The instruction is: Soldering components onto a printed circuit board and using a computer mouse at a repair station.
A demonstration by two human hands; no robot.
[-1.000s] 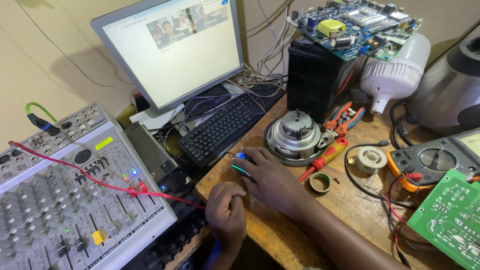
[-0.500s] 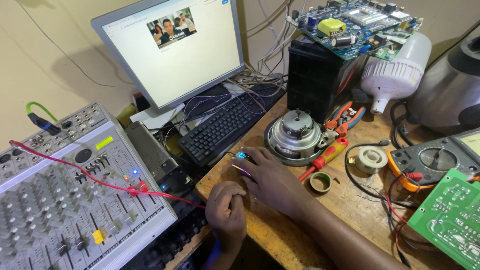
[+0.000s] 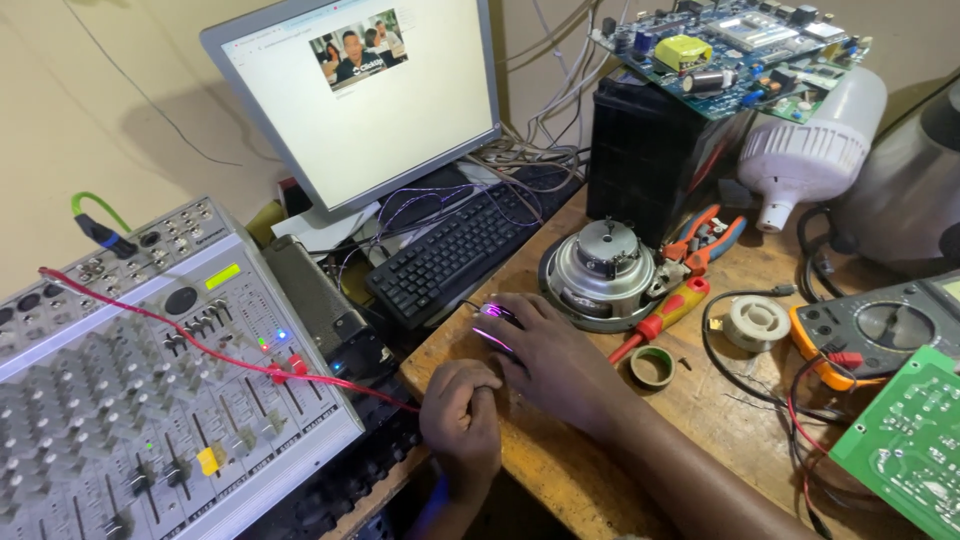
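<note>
The picture on the monitor (image 3: 365, 100) has been sliding up the white page since a second ago, and it is now sitting near the top of the screen; my hands have hardly shifted.

My right hand (image 3: 555, 355) is lying palm down over the computer mouse (image 3: 493, 320), fingers draped loosely along its back — only the front edge of the mouse is showing past my fingertips, glowing pink and purple. It is resting on the wooden surface (image 3: 690, 420), just beyond my knuckles. My left hand (image 3: 462, 415) is curled into a loose fist holding nothing, resting at the near edge of the surface and touching the side of my right hand.

Beyond my right fingertips the black keyboard (image 3: 460, 250) is lying at an angle, with the monitor standing behind it. Just to the right of my right hand a round metal motor (image 3: 603, 270) is sitting, and a red-and-yellow screwdriver (image 3: 665, 315) is leaning against its base. A small roll of green tape (image 3: 652, 366) is lying near my right wrist — farther right are a spool of solder wire (image 3: 755, 322) and an orange-edged multimeter (image 3: 880, 330). To the left of my left hand a grey audio mixer (image 3: 140, 390) is spreading out, a red cable (image 3: 200, 345) trailing across it.
</note>
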